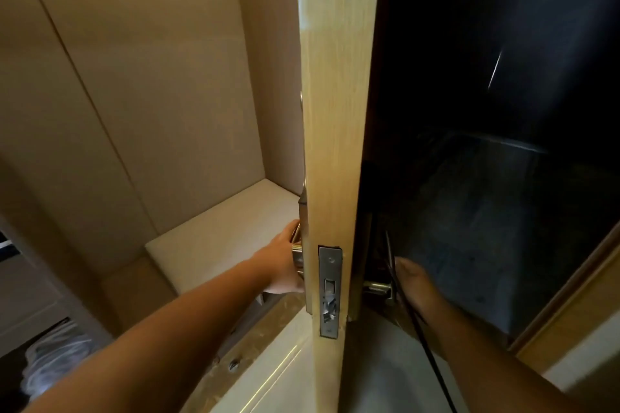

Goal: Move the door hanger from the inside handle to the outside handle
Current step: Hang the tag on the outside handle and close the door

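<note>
The wooden door [335, 111] stands ajar and I see it edge-on, with its metal latch plate [329, 292] facing me. My left hand [285, 261] is wrapped around the metal handle [297, 253] on the lit left side. On the dark right side, my right hand [416, 285] sits just beyond the other handle [377, 289]. A thin dark strip, the door hanger [392, 265] seen edge-on, rises above that handle and runs down past my right forearm. My right fingers rest against it. The hanger's face is hidden.
Beige wall panels [134, 77] and a pale padded bench [218, 238] fill the left side. A shelf with clear bags [50, 362] is at the lower left. The right side is dark carpet [486, 228], bounded by a wooden frame [570, 305].
</note>
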`<state>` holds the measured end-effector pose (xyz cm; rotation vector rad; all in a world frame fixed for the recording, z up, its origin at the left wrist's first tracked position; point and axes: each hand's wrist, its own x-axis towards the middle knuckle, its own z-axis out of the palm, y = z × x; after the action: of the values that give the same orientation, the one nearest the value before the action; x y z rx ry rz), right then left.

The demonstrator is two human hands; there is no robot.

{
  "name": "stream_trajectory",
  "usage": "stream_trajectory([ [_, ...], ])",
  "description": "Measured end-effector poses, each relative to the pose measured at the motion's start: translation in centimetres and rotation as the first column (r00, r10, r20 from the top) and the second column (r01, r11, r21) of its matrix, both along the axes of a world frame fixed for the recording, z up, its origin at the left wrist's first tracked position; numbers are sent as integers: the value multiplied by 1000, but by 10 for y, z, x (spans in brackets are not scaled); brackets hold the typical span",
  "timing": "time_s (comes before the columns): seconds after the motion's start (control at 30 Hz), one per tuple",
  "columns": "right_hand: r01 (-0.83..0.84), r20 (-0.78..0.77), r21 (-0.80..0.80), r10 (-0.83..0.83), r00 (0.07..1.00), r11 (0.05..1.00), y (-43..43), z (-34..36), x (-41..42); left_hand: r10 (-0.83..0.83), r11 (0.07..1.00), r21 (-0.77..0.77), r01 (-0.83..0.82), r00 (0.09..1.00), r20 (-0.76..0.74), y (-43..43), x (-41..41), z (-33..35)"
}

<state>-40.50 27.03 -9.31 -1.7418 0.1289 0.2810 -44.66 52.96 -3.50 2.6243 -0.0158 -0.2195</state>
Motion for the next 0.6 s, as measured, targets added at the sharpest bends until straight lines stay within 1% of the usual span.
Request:
stream_trajectory([
  [0.1,19,18,-28,-19,1000,999,-14,-4,-12,54,998,-9,-54,998,28,-16,-3,0],
  [0.17,57,9,-32,-57,998,998,-23,-11,-23,37,999,25,-39,997,67,-28,-4,0],
  [0.23,104,20,-49,-103,994,993,-31,-21,-34,-43,992,122,28,992,122,-39,-3,-1],
  [0.3,136,22,-54,-135,991,989,-37,-27,-43,-149,963,247,104,974,171,-50,-1,-3],
  [0.37,154,39,-75,-152,988,985,-46,-28,-42,-241,933,317,172,952,191,-62,4,-4],
  [0.43,184,88,-116,-174,981,976,-60,-23,-33,-352,889,373,266,918,184,-77,9,-4],
  [0.5,265,151,-171,-241,959,949,-78,-12,-25,-453,826,437,355,880,141,-89,14,-5],
  [0.53,326,182,-174,-295,938,929,-89,-6,-21,-476,811,445,380,871,124,-96,16,-5],
  [0.6,423,216,-154,-387,896,893,-114,7,-16,-480,813,423,400,872,98,-108,21,-4],
])
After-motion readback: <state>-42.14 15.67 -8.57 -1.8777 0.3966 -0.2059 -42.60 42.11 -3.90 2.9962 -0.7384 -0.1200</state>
